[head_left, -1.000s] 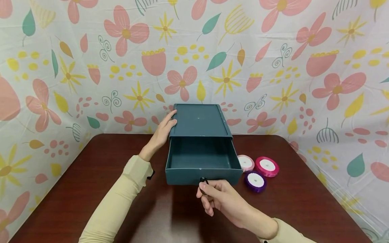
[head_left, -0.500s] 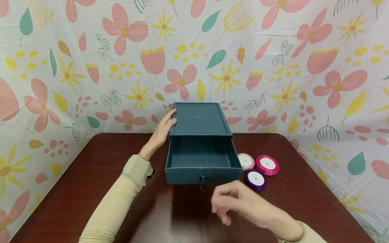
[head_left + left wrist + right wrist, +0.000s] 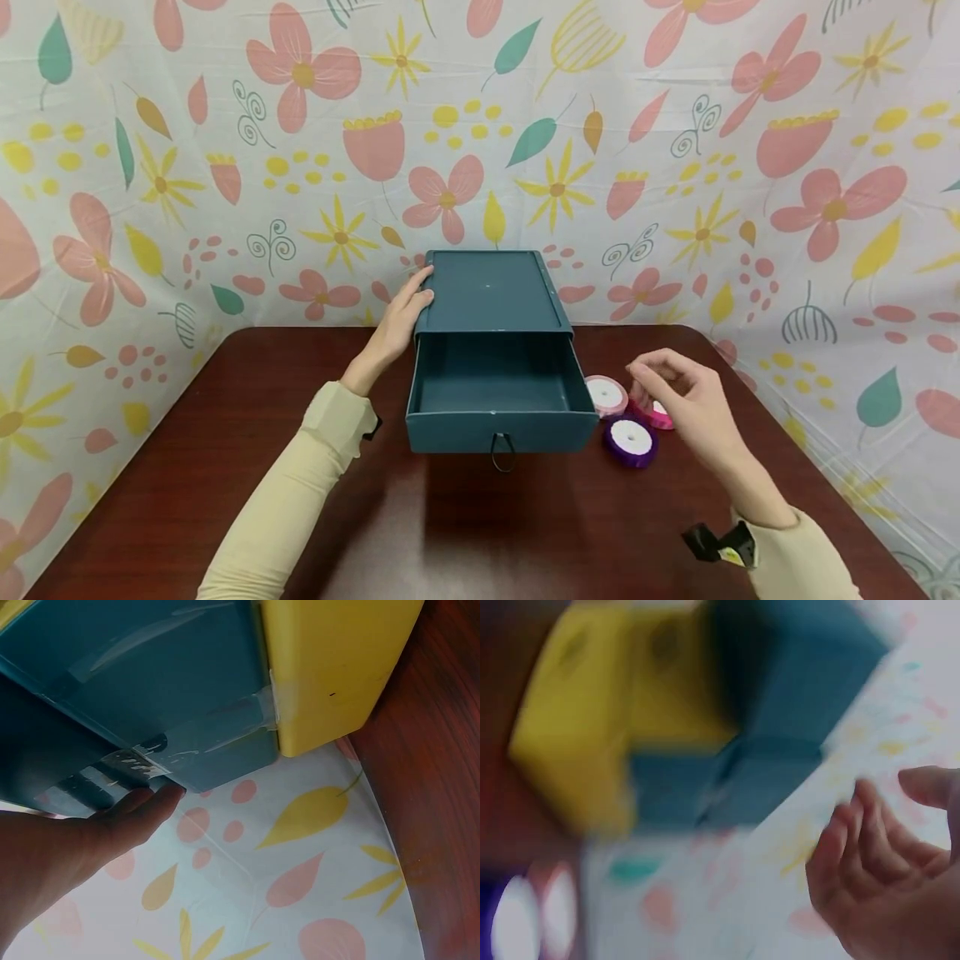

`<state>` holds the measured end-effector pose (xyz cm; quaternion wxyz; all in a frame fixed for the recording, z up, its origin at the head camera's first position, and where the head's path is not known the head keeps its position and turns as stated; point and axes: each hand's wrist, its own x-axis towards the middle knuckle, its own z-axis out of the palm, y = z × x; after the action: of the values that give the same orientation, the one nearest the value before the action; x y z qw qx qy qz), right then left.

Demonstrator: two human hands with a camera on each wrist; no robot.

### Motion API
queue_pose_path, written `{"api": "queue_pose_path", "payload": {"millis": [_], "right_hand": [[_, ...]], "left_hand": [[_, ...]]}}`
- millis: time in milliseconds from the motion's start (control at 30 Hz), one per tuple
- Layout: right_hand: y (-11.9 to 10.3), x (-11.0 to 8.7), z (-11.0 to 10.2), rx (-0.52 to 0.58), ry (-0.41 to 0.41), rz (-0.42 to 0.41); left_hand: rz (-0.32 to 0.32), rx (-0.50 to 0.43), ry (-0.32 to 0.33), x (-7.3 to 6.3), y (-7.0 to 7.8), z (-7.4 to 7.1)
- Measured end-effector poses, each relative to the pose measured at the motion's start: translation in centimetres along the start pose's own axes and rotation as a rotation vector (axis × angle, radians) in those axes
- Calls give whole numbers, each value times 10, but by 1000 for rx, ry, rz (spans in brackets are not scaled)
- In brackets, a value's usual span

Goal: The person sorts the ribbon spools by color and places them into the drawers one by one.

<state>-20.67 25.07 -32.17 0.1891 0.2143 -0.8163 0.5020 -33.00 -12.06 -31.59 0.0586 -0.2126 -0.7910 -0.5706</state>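
A dark teal drawer box [image 3: 491, 292] stands at the table's middle with its drawer [image 3: 450, 432] pulled out; the drawer's inside is bare. A thin black loop pull [image 3: 503, 436] hangs from the drawer front. My left hand [image 3: 393, 325] rests against the box's left side, fingers along the upper edge. To the right, my right hand [image 3: 690, 404] hovers over the ribbon rolls, fingers loosely bent and holding nothing. It partly covers the magenta ribbon roll [image 3: 662, 417]. Beside that lie a light pink ribbon roll [image 3: 604, 395] and a purple ribbon roll [image 3: 631, 440].
A yellow box-like unit [image 3: 337, 675] adjoins the teal box, seen in both wrist views. Dark reddish-brown table [image 3: 225, 467] lies around them. A flower-patterned cloth [image 3: 480, 125] hangs behind the table. The right wrist view is blurred.
My right hand has let go of the loop pull and moved right and away over the ribbon rolls. The left hand stays on the box, and the drawer has stayed out.
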Motion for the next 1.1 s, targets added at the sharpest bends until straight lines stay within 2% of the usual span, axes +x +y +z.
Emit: {"api": "queue_pose_path", "payload": {"millis": [67, 133, 233, 367, 467, 633, 800, 1100], "right_hand": [[26, 2, 2, -262, 62, 21], [49, 2, 4, -456, 48, 35], [73, -2, 6, -634, -97, 125], [90, -9, 11, -763, -288, 317], [98, -12, 17, -816, -347, 395], [103, -10, 25, -863, -375, 412], [99, -11, 28, -854, -401, 419], [96, -10, 28, -806, -410, 361]], "left_hand": [[2, 6, 5, 0, 0, 1], [3, 16, 4, -1, 0, 1], [-3, 30, 3, -1, 0, 0], [-14, 24, -15, -1, 3, -1], [-21, 22, -27, -5, 14, -2], [-22, 33, -33, -15, 35, -2], [-21, 29, -42, -17, 37, -1], [-17, 20, -34, -17, 35, -2]]}}
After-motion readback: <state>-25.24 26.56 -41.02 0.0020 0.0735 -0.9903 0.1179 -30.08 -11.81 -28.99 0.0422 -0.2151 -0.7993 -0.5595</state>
